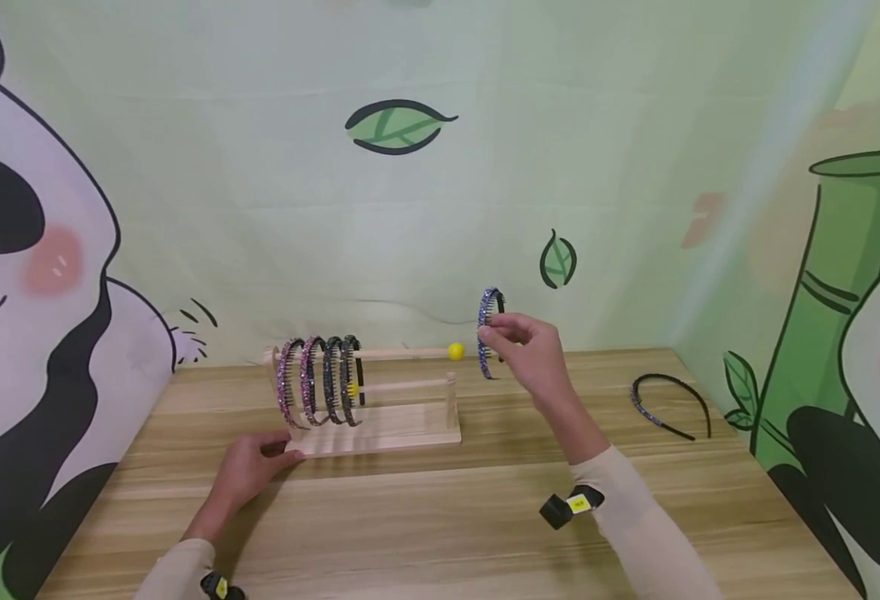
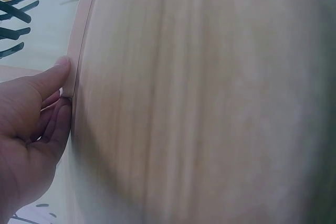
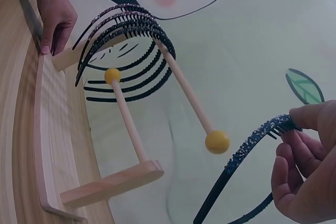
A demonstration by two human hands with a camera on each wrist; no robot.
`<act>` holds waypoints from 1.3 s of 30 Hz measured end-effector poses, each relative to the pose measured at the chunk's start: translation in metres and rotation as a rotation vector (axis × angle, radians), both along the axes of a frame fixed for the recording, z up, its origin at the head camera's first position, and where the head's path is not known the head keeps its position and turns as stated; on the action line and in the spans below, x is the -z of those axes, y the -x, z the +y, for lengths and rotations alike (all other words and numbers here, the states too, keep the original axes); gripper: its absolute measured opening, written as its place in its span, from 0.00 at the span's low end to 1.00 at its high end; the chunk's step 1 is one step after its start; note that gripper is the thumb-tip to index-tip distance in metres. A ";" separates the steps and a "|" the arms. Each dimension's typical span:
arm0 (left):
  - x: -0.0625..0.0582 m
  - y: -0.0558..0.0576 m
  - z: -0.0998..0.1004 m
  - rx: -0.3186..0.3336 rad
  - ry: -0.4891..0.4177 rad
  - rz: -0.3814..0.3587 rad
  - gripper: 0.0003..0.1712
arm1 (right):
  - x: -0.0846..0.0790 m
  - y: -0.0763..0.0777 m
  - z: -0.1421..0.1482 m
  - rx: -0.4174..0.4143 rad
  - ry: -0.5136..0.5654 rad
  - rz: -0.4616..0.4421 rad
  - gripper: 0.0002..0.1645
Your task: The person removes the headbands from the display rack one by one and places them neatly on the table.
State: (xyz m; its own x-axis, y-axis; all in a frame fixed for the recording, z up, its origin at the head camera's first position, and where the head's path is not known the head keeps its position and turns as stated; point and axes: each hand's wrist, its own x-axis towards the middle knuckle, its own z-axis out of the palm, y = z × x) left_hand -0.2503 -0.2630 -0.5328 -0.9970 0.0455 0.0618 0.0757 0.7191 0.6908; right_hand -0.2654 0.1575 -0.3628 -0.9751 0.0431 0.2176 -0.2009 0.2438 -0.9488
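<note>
A wooden rack (image 1: pixel 410 427) with two horizontal rods stands on the table, each rod tipped with a yellow ball (image 1: pixel 457 352). Several glittery headbands, pink ones (image 1: pixel 284 387) at the left and dark ones (image 1: pixel 331 387) beside them, hang on the upper rod. With thumb and fingers my left hand (image 1: pixel 248 468) pinches the base's front left corner, also visible in the left wrist view. My right hand (image 1: pixel 536 358) pinches a blue glitter headband (image 3: pixel 247 148) by its decorated, toothed band. It is held upright in the air, just right of the upper rod's ball.
Another headband with blue glitter (image 1: pixel 646 412) lies on the table (image 1: pixel 425 525) at the right. Behind the table hangs a pale green backdrop (image 1: pixel 282 167) printed with pandas, leaves and bamboo. A thin cord-like line runs along it near the table's back edge.
</note>
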 end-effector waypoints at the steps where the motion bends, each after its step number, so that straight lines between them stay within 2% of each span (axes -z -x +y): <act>1: 0.000 0.000 0.000 0.001 -0.002 0.000 0.29 | 0.001 0.001 0.002 0.007 0.002 0.001 0.18; 16: 0.001 0.001 -0.001 0.013 -0.023 0.053 0.28 | 0.018 0.015 0.029 0.149 -0.045 0.031 0.20; 29: 0.001 0.001 -0.001 0.017 -0.009 0.061 0.29 | 0.037 0.028 0.046 0.293 -0.082 -0.029 0.18; 39: 0.000 0.000 -0.001 0.015 -0.005 0.037 0.29 | 0.047 0.039 0.058 0.393 -0.105 -0.070 0.17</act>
State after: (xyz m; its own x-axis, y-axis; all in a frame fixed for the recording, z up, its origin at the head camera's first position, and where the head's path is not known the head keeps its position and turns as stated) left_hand -0.2500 -0.2637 -0.5327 -0.9933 0.0596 0.0993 0.1119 0.7140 0.6911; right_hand -0.3039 0.2152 -0.4102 -0.9014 0.3963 0.1743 -0.0090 0.3852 -0.9228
